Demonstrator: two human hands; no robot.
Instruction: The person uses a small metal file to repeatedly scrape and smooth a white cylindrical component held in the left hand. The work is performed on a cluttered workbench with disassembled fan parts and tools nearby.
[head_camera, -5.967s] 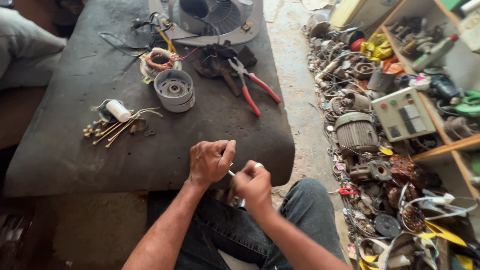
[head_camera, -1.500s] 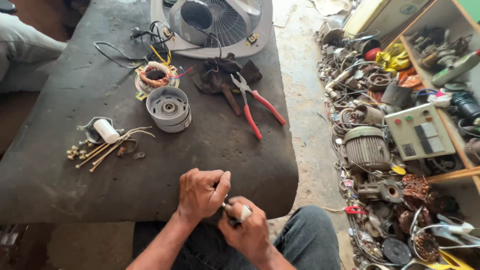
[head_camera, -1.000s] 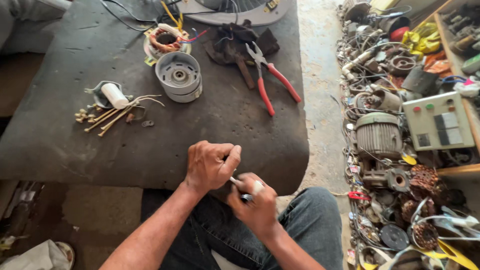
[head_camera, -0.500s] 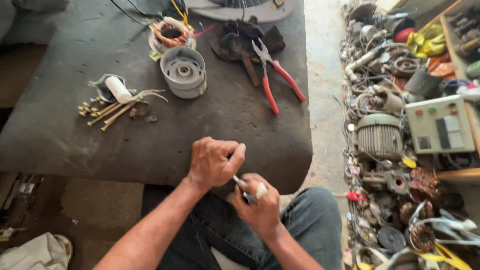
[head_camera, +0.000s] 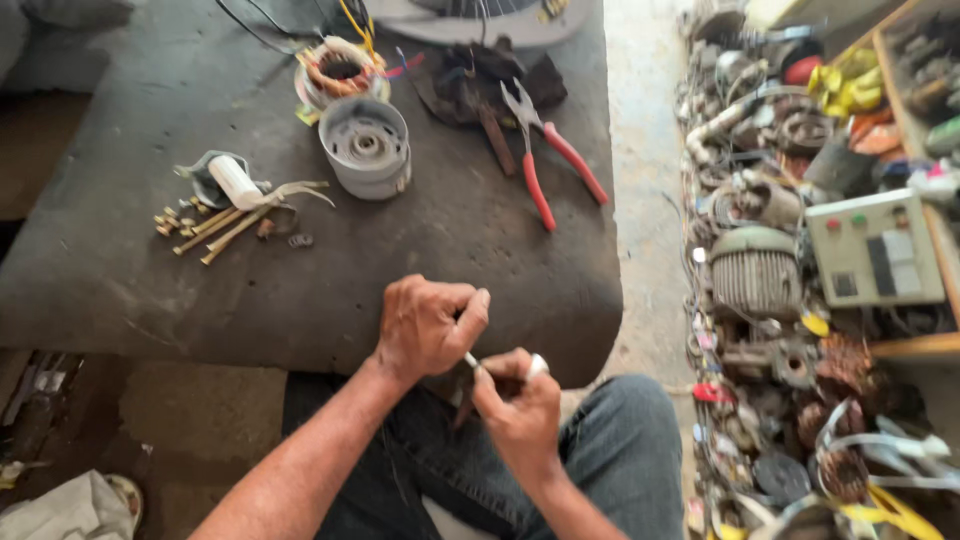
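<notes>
Two bare forearms, no sleeves in view, left hand (head_camera: 425, 325) and right hand (head_camera: 520, 410) without gloves, short fingers (head_camera: 470, 318), faded blue-grey denim jeans (head_camera: 620, 460), creased over both thighs

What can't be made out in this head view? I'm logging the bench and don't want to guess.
- Small pale item pinched between left hand and right hand: fingers cover most of it, kind unclear.
- White fan housing: cut by top edge.
- Brass-coloured bolts: too small to count.
- Parts pile on floor: tangled, blurred.
</notes>
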